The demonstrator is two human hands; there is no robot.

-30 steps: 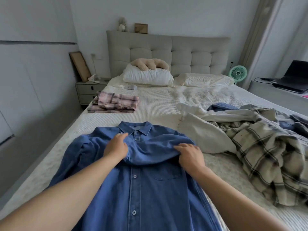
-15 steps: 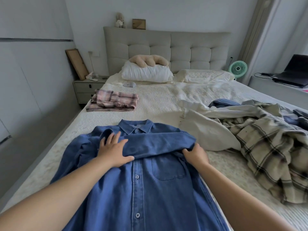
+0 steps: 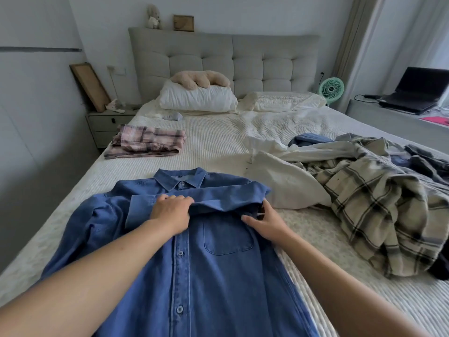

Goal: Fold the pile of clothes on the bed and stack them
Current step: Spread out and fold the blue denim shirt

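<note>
1. The bed (image 3: 218, 142) has a ribbed cream cover, and all the clothes lie on it, same as half a second ago.
2. The blue denim shirt (image 3: 206, 276) lies flat in front of me, buttons up, collar toward the headboard. Its right-side sleeve is folded across the chest, just under the collar. Compared with before, the sleeve lies straighter and its cuff now reaches further to my left.
3. The pile of unfolded clothes (image 3: 376, 195) is on my right, touching the shirt's shoulder; a beige check shirt is on top of it. It has not moved.
4. The folded pink check garment (image 3: 148, 144) stays on the far left of the bed, well apart from the shirt.
5. My left hand (image 3: 171, 212) was flat with spread fingers before; now the fingers are curled over the edge of the folded sleeve and grip it.
6. My right hand (image 3: 264, 221) has loosened: earlier it closed on the sleeve fold, now the fingers are straighter and press at the fold by the shoulder, thumb pointing left.
</note>
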